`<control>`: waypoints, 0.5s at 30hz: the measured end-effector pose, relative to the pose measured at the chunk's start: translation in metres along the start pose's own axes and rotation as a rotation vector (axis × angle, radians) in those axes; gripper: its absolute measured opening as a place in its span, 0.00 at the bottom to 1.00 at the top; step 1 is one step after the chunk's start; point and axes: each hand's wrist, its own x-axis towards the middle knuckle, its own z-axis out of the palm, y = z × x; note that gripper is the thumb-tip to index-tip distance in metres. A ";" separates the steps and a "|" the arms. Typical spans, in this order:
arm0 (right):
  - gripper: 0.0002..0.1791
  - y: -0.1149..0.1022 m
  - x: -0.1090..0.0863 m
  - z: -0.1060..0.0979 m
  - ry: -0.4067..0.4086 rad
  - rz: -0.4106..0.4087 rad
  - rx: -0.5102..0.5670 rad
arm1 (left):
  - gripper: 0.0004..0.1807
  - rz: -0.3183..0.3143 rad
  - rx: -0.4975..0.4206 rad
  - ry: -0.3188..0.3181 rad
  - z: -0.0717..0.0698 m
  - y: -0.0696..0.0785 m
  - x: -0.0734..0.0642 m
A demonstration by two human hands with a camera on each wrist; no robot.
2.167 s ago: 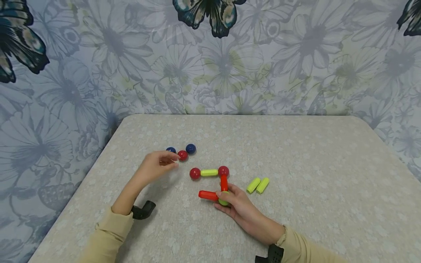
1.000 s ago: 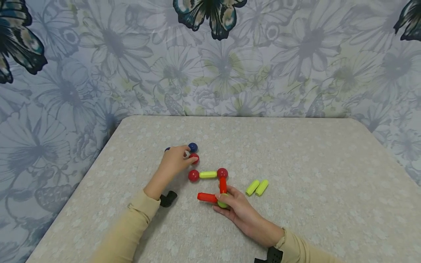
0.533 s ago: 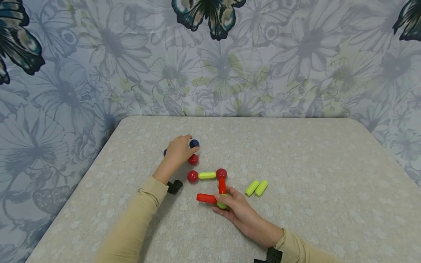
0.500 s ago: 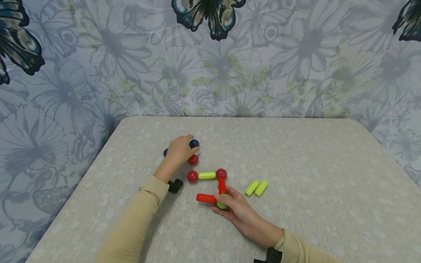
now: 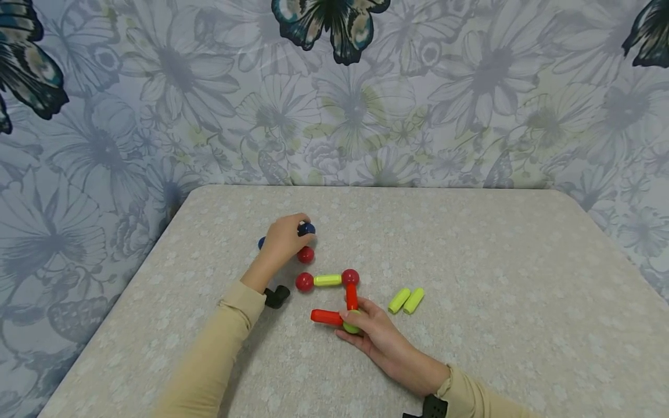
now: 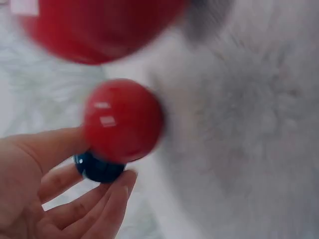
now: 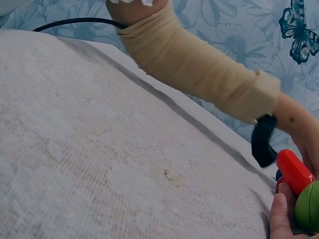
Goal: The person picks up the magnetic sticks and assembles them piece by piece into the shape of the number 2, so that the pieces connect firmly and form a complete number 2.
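In the head view my left hand (image 5: 279,241) has its thumb and fingers around a dark blue ball (image 5: 306,229). A loose red ball (image 5: 306,255) lies just below that hand, and a second blue ball (image 5: 261,242) is partly hidden behind it. My right hand (image 5: 384,342) holds a green ball (image 5: 351,329) between thumb and fingers. From the green ball one red rod (image 5: 326,317) points left and another red rod (image 5: 352,296) leads to a red corner ball (image 5: 350,277). A yellow-green rod (image 5: 327,280) joins that corner to a red end ball (image 5: 305,283).
Two loose yellow-green rods (image 5: 399,301) lie side by side to the right of the joined pieces. The table (image 5: 496,278) has a pale patterned cover and meets a flowered wall (image 5: 209,116) at its far edge.
My left hand has come in from the left, shifted the loose red ball rightward and let it go, then reached farther and closed around the blue ball. My right hand has kept its hold.
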 end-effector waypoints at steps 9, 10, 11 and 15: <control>0.36 -0.002 -0.001 0.001 -0.002 -0.007 -0.007 | 0.16 0.154 -0.344 -0.257 -0.033 -0.012 -0.071; 0.36 -0.002 -0.001 0.001 -0.004 -0.006 -0.006 | 0.16 0.161 -0.373 -0.292 -0.034 -0.015 -0.077; 0.36 -0.002 -0.001 0.000 -0.005 -0.005 -0.004 | 0.15 0.157 -0.406 -0.327 -0.034 -0.018 -0.082; 0.37 -0.001 -0.001 0.001 -0.011 -0.002 0.008 | 0.16 0.133 -0.495 -0.452 -0.031 -0.030 -0.093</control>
